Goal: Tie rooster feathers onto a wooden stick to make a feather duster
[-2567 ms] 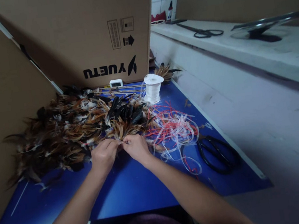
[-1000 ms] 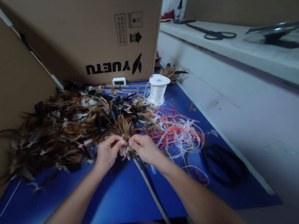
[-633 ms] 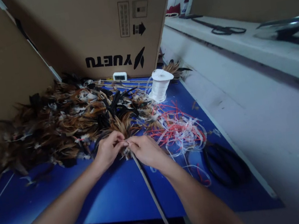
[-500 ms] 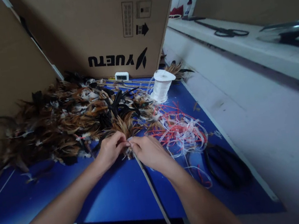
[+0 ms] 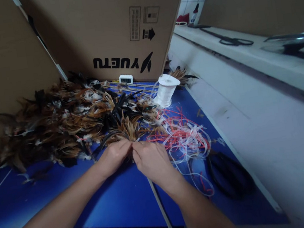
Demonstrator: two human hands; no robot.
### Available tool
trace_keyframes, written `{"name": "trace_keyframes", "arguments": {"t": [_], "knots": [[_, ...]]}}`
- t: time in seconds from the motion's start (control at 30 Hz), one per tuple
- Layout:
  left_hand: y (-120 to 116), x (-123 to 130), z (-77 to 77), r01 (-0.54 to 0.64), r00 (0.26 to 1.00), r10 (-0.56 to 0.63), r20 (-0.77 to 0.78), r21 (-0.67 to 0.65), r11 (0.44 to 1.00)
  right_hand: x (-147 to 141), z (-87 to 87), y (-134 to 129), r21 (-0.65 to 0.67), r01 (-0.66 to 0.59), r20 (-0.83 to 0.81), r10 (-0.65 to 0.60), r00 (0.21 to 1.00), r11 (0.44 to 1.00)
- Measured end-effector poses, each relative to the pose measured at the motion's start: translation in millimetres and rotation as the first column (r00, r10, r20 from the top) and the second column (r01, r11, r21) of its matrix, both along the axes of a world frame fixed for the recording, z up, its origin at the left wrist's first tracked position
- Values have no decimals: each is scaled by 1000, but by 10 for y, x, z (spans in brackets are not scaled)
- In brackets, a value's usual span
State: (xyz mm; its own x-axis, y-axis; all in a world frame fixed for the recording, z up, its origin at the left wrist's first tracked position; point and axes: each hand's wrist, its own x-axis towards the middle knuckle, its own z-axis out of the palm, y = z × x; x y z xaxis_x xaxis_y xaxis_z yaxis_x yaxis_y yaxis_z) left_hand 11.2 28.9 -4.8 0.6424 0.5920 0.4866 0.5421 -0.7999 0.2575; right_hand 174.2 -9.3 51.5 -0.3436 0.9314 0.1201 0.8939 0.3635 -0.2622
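My left hand (image 5: 116, 155) and my right hand (image 5: 150, 157) meet at the base of a brown feather bunch (image 5: 128, 128), fingers pinched together. The bunch fans out beyond my fingertips. A thin pale stick (image 5: 161, 207) runs from under my right hand down past the table's front edge. A bit of white strip shows between the hands; what exactly each hand pinches is hidden by the fingers. Right of my right hand lies a tangle of red and clear plastic strips (image 5: 186, 139).
A big feather pile (image 5: 65, 122) covers the left of the blue table (image 5: 119, 201). A white spool (image 5: 164, 91) and small white display (image 5: 126, 79) stand behind. Black-handled scissors (image 5: 230, 174) lie right. Cardboard (image 5: 71, 23) rises at the back; more scissors (image 5: 235, 41) rest on the ledge.
Both hands have closed in tighter at the bunch's base, and my right hand has turned so its back covers more of the stick. The camera view has shifted slightly.
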Motion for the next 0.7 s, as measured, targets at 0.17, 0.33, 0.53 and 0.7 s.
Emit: {"name": "trace_keyframes", "arguments": {"t": [0.17, 0.33, 0.53, 0.7], "knots": [[15, 2, -25, 35, 997, -33, 72, -25, 999, 119, 8, 88, -55, -124, -276, 104, 956, 991], [12, -2, -42, 7, 996, -5, 89, -17, 1000, 304, -32, 239, -92, -69, -557, 6, 831, 993], [5, 9, -25, 23, 994, -23, 110, 5, 1000, 286, -92, 246, -138, -128, -445, 54, 894, 982], [14, 14, -22, 35, 987, -32, 155, -21, 999, 276, -95, 247, -125, -110, -365, 57, 929, 986]]}}
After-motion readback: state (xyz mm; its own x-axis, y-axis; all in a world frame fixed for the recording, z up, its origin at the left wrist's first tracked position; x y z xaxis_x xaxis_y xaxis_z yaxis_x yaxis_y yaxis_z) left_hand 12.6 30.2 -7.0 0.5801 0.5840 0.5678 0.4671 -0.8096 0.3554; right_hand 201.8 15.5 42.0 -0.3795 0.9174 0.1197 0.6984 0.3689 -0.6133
